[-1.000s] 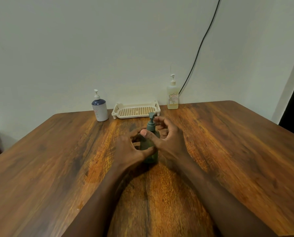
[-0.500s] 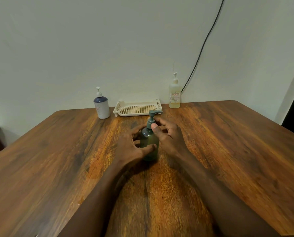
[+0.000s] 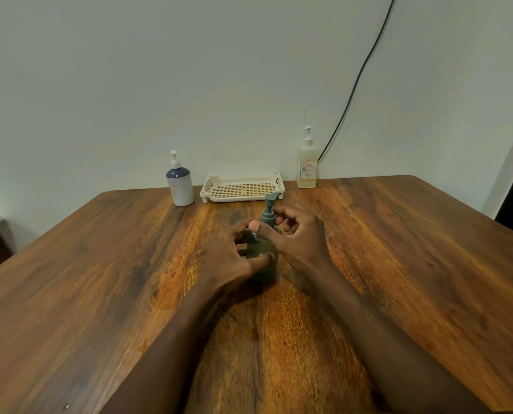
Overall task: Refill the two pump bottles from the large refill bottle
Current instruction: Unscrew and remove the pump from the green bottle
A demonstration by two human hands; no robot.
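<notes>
Gripping the green pump bottle [image 3: 266, 271] mid wooden table [image 3: 100, 294], L hand [image 3: 234, 255] wraps its body, thumb across the front; R hand [image 3: 297, 237] pinches the pump collar [image 3: 268, 218]. Farther back by the wall [image 3: 159, 85]: blue-white pump bottle [image 3: 180, 186] left, slotted tray [image 3: 243, 189] centre, clear refill bottle [image 3: 306, 165] right.

The counter [image 3: 398, 264] is wood grain with a mild sheen. Green pump bottle [image 3: 262, 264] looks like matt plastic, and the slotted tray [image 3: 243, 189] is cream plastic.

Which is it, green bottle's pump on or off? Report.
On: the pump sits atop the green bottle, left hand holding the body, right hand its collar.
</notes>
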